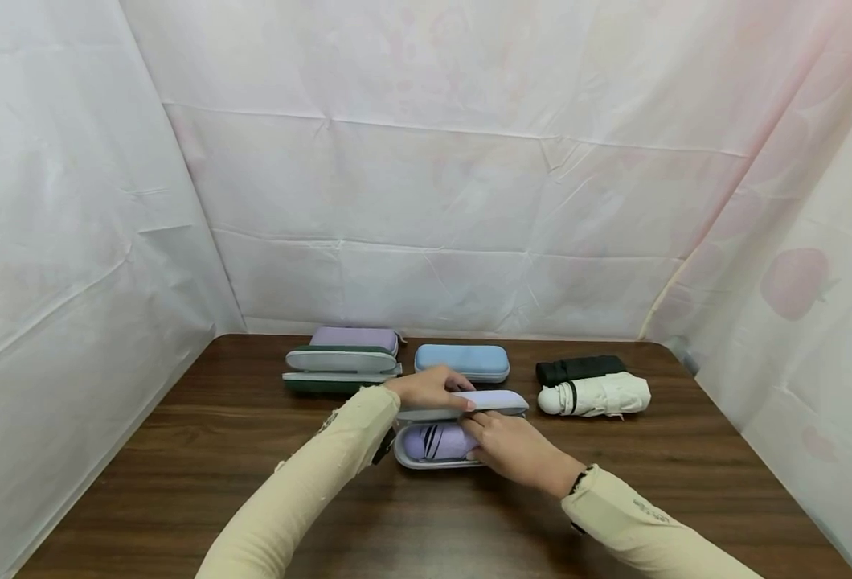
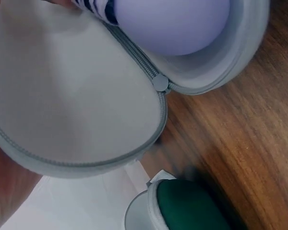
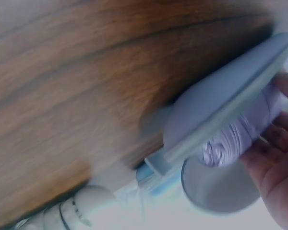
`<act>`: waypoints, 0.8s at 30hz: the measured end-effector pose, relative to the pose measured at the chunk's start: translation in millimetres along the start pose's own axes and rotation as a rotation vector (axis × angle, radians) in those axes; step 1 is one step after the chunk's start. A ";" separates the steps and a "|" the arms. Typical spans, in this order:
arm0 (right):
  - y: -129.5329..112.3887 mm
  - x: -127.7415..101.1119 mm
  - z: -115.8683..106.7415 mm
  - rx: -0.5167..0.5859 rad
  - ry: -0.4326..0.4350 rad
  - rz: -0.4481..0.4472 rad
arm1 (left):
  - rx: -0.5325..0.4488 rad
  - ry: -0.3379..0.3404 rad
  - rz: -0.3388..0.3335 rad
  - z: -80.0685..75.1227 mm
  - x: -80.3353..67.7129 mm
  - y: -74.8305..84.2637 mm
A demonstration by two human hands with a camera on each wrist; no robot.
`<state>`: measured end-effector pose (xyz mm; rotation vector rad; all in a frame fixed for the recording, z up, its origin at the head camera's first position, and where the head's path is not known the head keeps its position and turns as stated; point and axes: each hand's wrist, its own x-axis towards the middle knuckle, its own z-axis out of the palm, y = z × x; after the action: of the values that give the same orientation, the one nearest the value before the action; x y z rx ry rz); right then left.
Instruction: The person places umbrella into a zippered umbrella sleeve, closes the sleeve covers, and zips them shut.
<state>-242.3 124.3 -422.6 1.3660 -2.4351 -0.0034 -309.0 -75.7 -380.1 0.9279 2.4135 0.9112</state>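
The table (image 1: pixel 202 450) is dark brown wood grain. Nearest lies a lilac case (image 1: pixel 494 400) lined in pale grey, holding a lilac umbrella (image 1: pixel 436 441) with dark stripes. Far left, a dark green case (image 1: pixel 339 362) shows a grey lining; behind it is a lilac case (image 1: pixel 355 338). A light blue case (image 1: pixel 462 360) sits mid-table. Right: a black umbrella (image 1: pixel 579 368) and a white umbrella (image 1: pixel 595 395) with a black strap. Sleeves (image 1: pixel 303 490) are cream.

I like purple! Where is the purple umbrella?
In the head view, the purple umbrella lies inside the open grey case at the table's middle, between both hands.
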 end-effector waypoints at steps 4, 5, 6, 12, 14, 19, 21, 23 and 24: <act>11.8 -6.7 -14.2 0.070 0.207 -0.122 | -0.013 0.009 0.004 2.5 -0.7 -3.1; 16.4 -7.7 -18.4 0.080 0.269 -0.144 | -0.013 0.011 0.004 2.6 -1.1 -3.5; 21.1 -8.4 -22.6 0.090 0.326 -0.151 | -0.008 0.014 0.005 2.7 -1.4 -4.5; 44.7 -10.3 -30.6 0.271 0.279 -0.003 | 0.061 0.060 -0.025 8.7 -9.0 -6.4; 49.0 -10.5 -27.9 0.358 0.163 0.042 | 0.090 0.083 -0.030 13.3 -11.6 -6.0; 54.3 -12.5 -20.0 0.538 -0.008 0.110 | 0.228 0.164 0.033 24.4 -14.8 -5.7; 54.8 -13.5 -18.5 0.591 -0.010 0.116 | 0.274 0.195 0.052 27.9 -16.2 -5.6; 54.8 -14.0 -18.1 0.625 0.007 0.108 | 0.295 0.220 0.060 31.1 -17.9 -5.6; 54.6 -14.0 -18.3 0.644 0.015 0.106 | 0.299 0.231 0.063 32.3 -18.9 -5.5</act>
<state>-275.4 168.2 -400.3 1.4486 -2.6006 0.8789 -280.1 -78.2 -404.4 1.0582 2.7873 0.7244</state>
